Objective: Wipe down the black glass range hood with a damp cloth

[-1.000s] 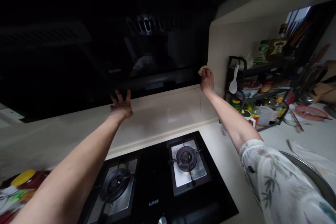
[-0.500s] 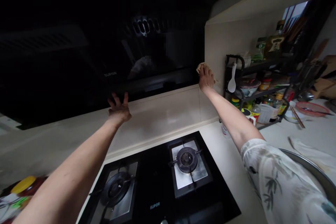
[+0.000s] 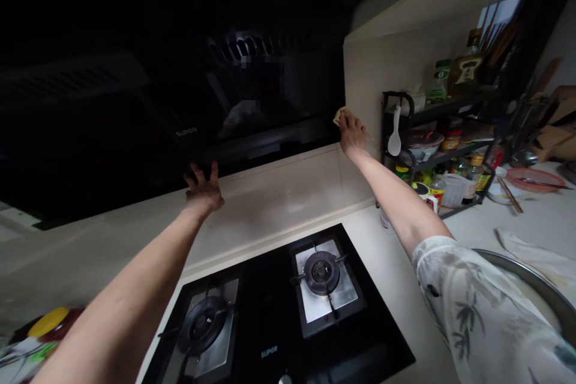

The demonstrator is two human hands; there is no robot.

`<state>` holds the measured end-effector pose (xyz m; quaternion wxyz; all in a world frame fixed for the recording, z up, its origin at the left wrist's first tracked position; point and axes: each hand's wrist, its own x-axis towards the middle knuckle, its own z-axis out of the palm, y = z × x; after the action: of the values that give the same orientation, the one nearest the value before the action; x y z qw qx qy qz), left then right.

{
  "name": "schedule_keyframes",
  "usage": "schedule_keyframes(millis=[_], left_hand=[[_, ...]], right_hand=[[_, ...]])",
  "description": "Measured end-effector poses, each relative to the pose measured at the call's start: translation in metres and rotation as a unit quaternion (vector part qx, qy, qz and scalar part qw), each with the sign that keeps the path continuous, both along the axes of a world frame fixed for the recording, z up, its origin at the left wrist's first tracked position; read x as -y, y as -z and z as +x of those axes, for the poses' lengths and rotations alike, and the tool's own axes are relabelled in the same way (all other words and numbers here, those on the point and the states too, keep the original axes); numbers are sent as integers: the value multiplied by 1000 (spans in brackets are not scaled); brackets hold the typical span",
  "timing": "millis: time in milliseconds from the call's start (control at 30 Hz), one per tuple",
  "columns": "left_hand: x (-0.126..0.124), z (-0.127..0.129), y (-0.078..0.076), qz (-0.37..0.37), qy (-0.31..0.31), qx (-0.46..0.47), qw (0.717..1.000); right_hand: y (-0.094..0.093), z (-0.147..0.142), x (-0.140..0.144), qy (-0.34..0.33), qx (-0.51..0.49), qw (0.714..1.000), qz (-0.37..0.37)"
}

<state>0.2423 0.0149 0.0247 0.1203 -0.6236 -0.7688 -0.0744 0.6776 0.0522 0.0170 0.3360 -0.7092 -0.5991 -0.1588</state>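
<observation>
A tan cloth (image 3: 338, 116) is under the fingers of my right hand (image 3: 353, 135), pressed at the lower right corner of the black range hood (image 3: 270, 102), where it meets the wall. My left hand (image 3: 203, 191) has its fingers spread against the hood's lower edge and holds nothing. Below both arms lies a black gas stove (image 3: 256, 300) with two burners. The right burner (image 3: 321, 272) sits on a shiny metal plate; the left burner (image 3: 203, 324) is partly in shadow. Most of the cloth is hidden behind my right hand.
Right of the stove stands a black rack (image 3: 398, 126) with bottles and jars, a white spoon (image 3: 395, 135) hanging from it. Beyond are a red basket (image 3: 535, 179) and chopsticks (image 3: 510, 195). A metal basin (image 3: 540, 279) is near my right sleeve, a yellow-lidded jar (image 3: 48, 322) at lower left.
The view has shifted slightly. My right hand stays at the hood's corner with the cloth, its position nearly the same. My left hand keeps its place on the lower edge.
</observation>
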Motion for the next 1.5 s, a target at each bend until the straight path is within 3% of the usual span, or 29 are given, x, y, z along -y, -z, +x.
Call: schedule_keyframes(millis=[133, 300, 467, 567, 667, 733, 833, 967, 1033, 1133, 1233, 1333, 1500], left_hand=[[1, 1, -1, -6, -4, 6, 1000], [1, 1, 0, -3, -5, -5, 1000], [-1, 0, 2, -8, -8, -15, 1000], [-3, 0, 3, -11, -13, -26, 1000], [-4, 0, 3, -15, -21, -34, 999], [-5, 1, 4, -14, -25, -39, 999], [-6, 2, 5, -12, -28, -37, 999], [-7, -2, 8, 3, -15, -28, 999], [-7, -4, 8, 11, -9, -26, 1000], [-5, -5, 8, 12, -7, -25, 1000], [-4, -2, 6, 0, -11, -28, 1000], [-2, 1, 5, -5, -10, -30, 999], [-3, 0, 7, 0, -3, -26, 1000]], right_hand=[[1, 0, 12, 3, 23, 999, -38], [-6, -3, 10, 11, 32, 999, -16], [7, 0, 5, -23, 2, 1000, -2], [2, 9, -7, -40, -42, 997, 53], [-20, 8, -28, -46, -111, 981, 154], [-38, -5, -38, -46, -137, 972, 184], [-56, -46, -39, -73, -98, 978, 167], [-66, -107, -20, -165, 33, 981, 101], [-68, -120, -11, -186, 64, 977, 85], [-72, -107, -5, -160, 42, 983, 75], [-77, -69, -8, -72, -51, 992, 92], [-89, -32, -24, -2, -143, 980, 141], [-141, -1, -66, 74, -259, 949, 167]])
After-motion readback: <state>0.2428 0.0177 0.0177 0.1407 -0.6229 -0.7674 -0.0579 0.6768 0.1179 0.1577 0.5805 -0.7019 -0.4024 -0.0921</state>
